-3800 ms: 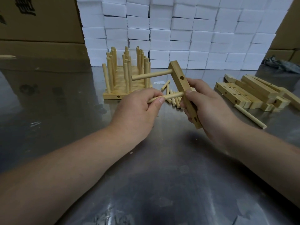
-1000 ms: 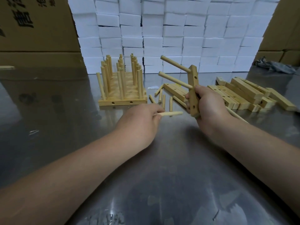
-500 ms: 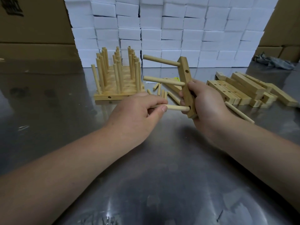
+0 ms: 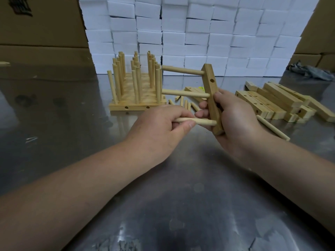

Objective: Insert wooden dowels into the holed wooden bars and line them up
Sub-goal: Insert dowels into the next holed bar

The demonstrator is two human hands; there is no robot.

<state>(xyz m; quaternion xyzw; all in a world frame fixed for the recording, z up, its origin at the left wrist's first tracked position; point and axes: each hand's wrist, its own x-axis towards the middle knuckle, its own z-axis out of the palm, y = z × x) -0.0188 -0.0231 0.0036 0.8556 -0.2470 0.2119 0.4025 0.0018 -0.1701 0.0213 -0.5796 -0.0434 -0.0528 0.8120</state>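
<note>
The bare steel table (image 4: 181, 196) is nearest me, and it looks slick enough that anything I drop would probably skid or roll. Above it my left hand (image 4: 159, 129) pinches a dowel (image 4: 197, 121) between thumb and curled fingers. Its far end is at the lowest hole of the bar (image 4: 212, 95). I cannot tell whether the tip has gone in. My right hand (image 4: 233, 124) is wrapped round the bar's lower half and holds it nearly upright, clear of the table, with my fingers curled beside that hole.

That is where I expect trouble. I grip the dowel well back from its tip, so if it meets the hole at an angle it could jam, or skate off the wood into my right fingertips. Pushing hard against a bar steadied by one palm could also twist it. The two dowels (image 4: 184, 92) seated higher up stick out leftward, and a twist would swing them or loosen a slack fit.

Just behind my hands lie loose dowels (image 4: 186, 104), with a stray dowel (image 4: 272, 127) to the right, and a dropped one could roll in among them. Farther back stands the finished row (image 4: 137, 107) with its pegs upright. The held bar's top peg looks close to it, though I cannot judge the depth, and a careless swing might knock it. The pile of bars (image 4: 272, 102) lies at right, with white blocks (image 4: 199, 33) behind.
</note>
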